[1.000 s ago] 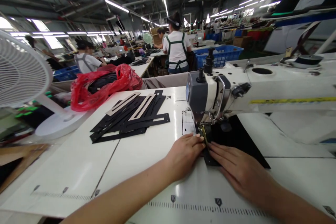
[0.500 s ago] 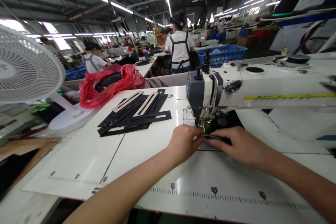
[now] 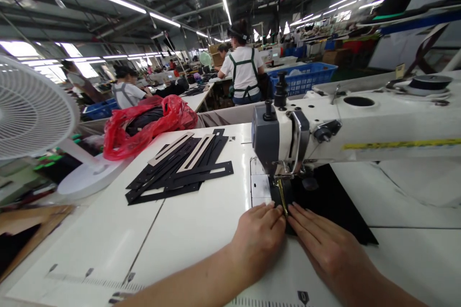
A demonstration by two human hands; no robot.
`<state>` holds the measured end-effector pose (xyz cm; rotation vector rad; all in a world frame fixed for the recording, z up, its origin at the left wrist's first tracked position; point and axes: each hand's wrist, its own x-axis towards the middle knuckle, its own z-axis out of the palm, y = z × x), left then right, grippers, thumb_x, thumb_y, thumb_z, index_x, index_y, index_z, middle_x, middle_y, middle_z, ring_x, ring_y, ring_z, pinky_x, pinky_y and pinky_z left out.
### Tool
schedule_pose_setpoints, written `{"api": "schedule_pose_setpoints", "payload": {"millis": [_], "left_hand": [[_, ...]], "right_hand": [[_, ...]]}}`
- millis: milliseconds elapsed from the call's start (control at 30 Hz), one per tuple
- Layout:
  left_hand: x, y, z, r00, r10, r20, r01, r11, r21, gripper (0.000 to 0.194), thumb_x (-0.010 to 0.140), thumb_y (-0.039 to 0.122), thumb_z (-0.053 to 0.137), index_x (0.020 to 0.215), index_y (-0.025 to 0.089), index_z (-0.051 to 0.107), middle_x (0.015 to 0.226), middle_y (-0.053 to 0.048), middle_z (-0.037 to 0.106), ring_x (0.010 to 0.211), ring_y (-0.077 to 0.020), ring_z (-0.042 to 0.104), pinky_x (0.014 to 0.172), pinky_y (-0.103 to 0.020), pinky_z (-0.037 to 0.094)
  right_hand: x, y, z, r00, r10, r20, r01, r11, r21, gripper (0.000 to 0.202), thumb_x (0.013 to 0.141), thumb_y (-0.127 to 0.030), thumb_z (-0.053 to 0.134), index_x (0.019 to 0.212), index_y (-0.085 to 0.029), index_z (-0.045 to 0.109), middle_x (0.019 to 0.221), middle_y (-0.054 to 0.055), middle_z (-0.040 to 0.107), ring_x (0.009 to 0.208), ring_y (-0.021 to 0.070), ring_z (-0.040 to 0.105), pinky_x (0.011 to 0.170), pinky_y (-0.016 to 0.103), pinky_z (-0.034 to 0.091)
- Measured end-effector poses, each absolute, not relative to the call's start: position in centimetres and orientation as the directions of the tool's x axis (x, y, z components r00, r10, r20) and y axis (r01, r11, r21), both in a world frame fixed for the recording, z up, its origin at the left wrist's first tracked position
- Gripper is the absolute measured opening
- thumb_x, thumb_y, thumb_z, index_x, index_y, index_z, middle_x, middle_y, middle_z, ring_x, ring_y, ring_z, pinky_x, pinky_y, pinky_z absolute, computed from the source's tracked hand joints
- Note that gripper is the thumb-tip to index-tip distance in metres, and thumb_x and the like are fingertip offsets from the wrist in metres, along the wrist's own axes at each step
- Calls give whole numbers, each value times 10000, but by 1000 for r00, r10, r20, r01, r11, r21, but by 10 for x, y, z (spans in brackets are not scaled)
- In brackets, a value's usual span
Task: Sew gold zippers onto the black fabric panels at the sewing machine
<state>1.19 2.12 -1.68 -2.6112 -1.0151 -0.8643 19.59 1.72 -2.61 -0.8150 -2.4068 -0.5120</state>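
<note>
the white surface (image 3: 194, 230) carries black and beige strips (image 3: 173, 168) left of center, black cloth (image 3: 334, 201) and a sewing machine (image 3: 389, 124) at right.

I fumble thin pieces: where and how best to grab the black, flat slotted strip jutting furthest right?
Probably pinch the black, flat slotted strip by its right end, from the side of the white-and-grey sewing machine: that end projects past other black and beige strips.

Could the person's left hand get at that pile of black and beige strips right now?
Probably yes: the left hand rests by the zipper, but only flat white tabletop seems to lie between it and the pile of strips.
</note>
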Motion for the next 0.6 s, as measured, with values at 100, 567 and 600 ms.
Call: {"api": "schedule_pose_setpoints", "payload": {"millis": [100, 567, 600], "left_hand": [[13, 27, -16, 587, 548, 596, 672, -741, 19, 259, 899, 77, 371, 889, 80, 630, 871, -96, 683, 827, -207, 662, 770, -330, 574], [10, 61, -20, 608, 583, 539, 686, -728, 13, 277, 919, 129, 376, 766, 130, 607, 695, -50, 606, 627, -166, 601, 586, -294, 546], [10, 63, -21, 610, 594, 524, 696, -718, 3, 280, 918, 127, 379, 748, 132, 601, 691, -49, 595, 613, -165, 590, 570, -293, 537]], "right_hand": [[196, 22, -27, -670, 443, 596, 647, 742, 175, 396, 841, -6, 316, 1001, -72, 672, 1086, 147, 638, 986, 222, 620, 809, 324, 554], [190, 56, -25, -649, 459, 607, 646, 754, 121, 378, 848, -4, 321, 980, -55, 671, 1028, 148, 664, 910, 210, 648, 797, 324, 554], [190, 58, -25, -647, 463, 606, 646, 755, 113, 374, 853, -10, 321, 983, -57, 669, 1019, 145, 668, 901, 211, 650, 778, 322, 560]]}}
